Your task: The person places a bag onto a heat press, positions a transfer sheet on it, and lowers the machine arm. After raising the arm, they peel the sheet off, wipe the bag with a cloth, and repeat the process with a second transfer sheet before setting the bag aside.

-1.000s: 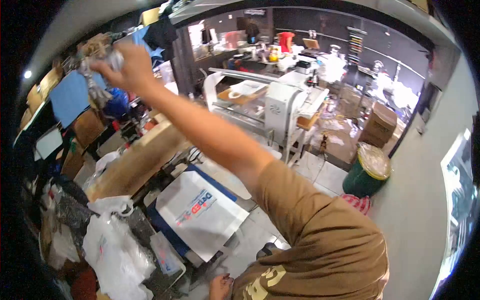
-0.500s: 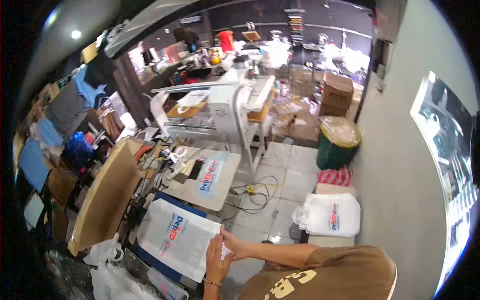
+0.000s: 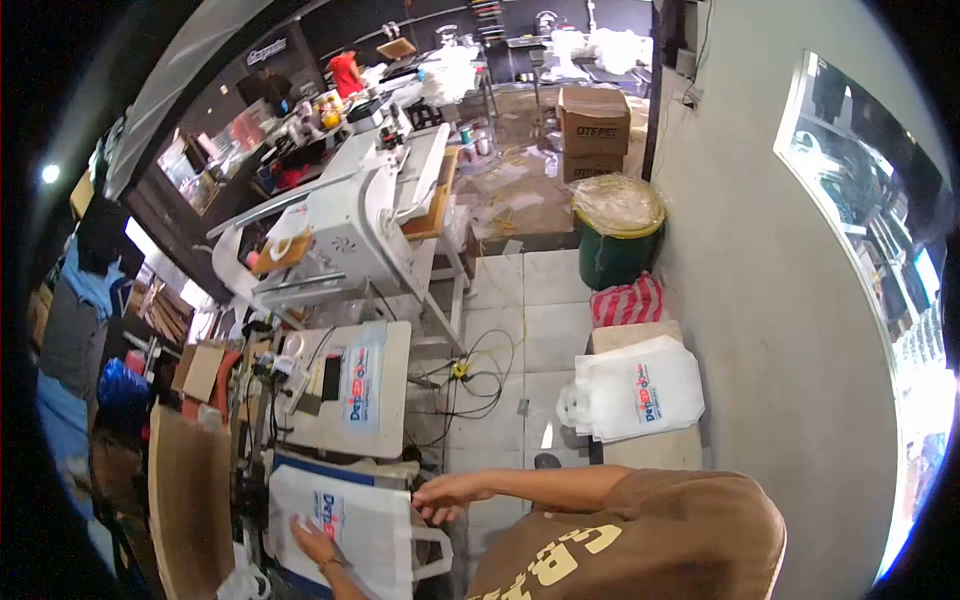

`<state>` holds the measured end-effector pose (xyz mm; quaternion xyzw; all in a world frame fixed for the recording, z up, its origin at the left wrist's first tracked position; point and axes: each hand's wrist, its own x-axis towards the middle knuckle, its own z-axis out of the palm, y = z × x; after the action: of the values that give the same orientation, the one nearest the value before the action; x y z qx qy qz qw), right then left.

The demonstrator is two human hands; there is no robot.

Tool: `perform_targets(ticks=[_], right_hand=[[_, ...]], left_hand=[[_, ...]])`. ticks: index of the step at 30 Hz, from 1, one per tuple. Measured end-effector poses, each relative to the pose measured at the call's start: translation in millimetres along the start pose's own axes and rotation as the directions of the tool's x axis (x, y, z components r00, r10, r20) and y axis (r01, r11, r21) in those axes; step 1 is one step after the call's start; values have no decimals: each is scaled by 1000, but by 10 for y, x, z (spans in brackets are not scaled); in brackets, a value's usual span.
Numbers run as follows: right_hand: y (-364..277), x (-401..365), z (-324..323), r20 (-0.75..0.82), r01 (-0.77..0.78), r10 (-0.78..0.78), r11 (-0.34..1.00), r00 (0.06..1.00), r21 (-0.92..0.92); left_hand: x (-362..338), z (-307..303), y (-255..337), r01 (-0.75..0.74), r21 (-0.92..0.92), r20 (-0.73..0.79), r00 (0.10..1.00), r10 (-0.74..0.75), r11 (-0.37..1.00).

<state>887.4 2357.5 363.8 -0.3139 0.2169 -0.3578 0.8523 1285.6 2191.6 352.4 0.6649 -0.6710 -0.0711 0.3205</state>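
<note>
A white tote bag (image 3: 385, 520) with a looped handle and a blue and red "DepED" print lies flat on a dark blue platen (image 3: 300, 580). My left hand (image 3: 317, 543) rests over the print, its fingers apart on the bag. Beside the bag's right edge, just above the handle, is my right hand (image 3: 447, 496). Its fingers are loosely curved and apart, with nothing visible in them. Behind the bag, a pale board (image 3: 390, 400) carries a clear sheet with the same print (image 3: 362, 385).
A stack of printed white bags (image 3: 640, 395) sits at the right. Beyond it are a green bin (image 3: 620, 255) and cardboard boxes (image 3: 593, 130). A white machine (image 3: 350, 235) stands ahead, with cables (image 3: 490, 385) on the tiled floor. An upright wooden board (image 3: 190, 500) is at the left.
My view has turned to the right. My left hand has left my right hand and moved left over the print. The bag's handle now lies spread out at its right side.
</note>
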Motion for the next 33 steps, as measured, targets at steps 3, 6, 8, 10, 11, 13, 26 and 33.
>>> perform_targets(ticks=[3,6,8,10,11,13,26,33], right_hand=[[-87,-242,-420,-119,-96,78,983,990,-156],[51,-431,-824,-270,-232,166,944,948,-234],[2,-525,-999,-359,-272,187,941,914,-203],[-10,-593,-1106,-373,-272,190,946,908,-180],[-58,-614,-1156,-383,-262,182,950,905,-168],[-120,-609,-1211,-409,-244,144,948,901,-205],[-43,-443,-1256,-336,-189,23,861,942,-472],[-10,227,-997,-108,-9,-170,500,980,-866]], left_hand=[[-222,523,0,-247,368,-83,952,296,897],[-140,407,-268,-566,288,-13,804,594,772],[30,98,-360,-327,446,290,934,211,833],[-57,434,-284,-280,535,190,959,210,797],[-74,597,-218,-221,616,77,972,222,756],[-335,447,354,-278,481,129,961,246,832],[-410,208,-309,24,91,40,999,-28,996],[-601,-3,781,-43,406,118,993,-5,913]])
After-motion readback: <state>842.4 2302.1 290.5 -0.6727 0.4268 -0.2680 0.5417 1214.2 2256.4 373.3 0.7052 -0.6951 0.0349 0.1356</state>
